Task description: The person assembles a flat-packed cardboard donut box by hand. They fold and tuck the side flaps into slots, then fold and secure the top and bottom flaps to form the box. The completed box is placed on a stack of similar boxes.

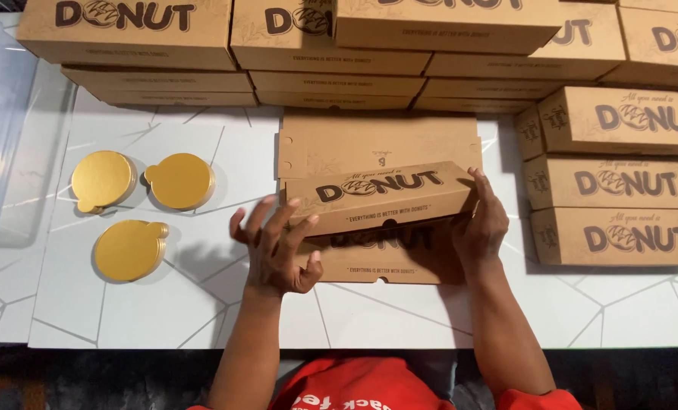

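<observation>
— What are the fingers doing?

— The left hand [274, 247] has its fingers spread, tips pressed on the left end of a long brown cardboard box [380, 199] with a printed lid. The right hand [481, 224] is flat against the right end, fingers together and pointing away. The box is gripped between both palms, its lid tilted up over the tray part.

— Where does it sit?

— Near the middle of the table, just in front of a flat, unfolded brown cardboard blank [377, 140].

— And the surface?

— A white tabletop [202, 304], smooth, with thin grey marble-like lines. To the left lie three round gold cake boards [130, 249], shiny, each with a small tab. Matching matte, sharp-edged boxes stand stacked along the far edge [126, 30] and in a pile at the right [616, 182]. A clear plastic bin [1, 114] stands at far left.
</observation>
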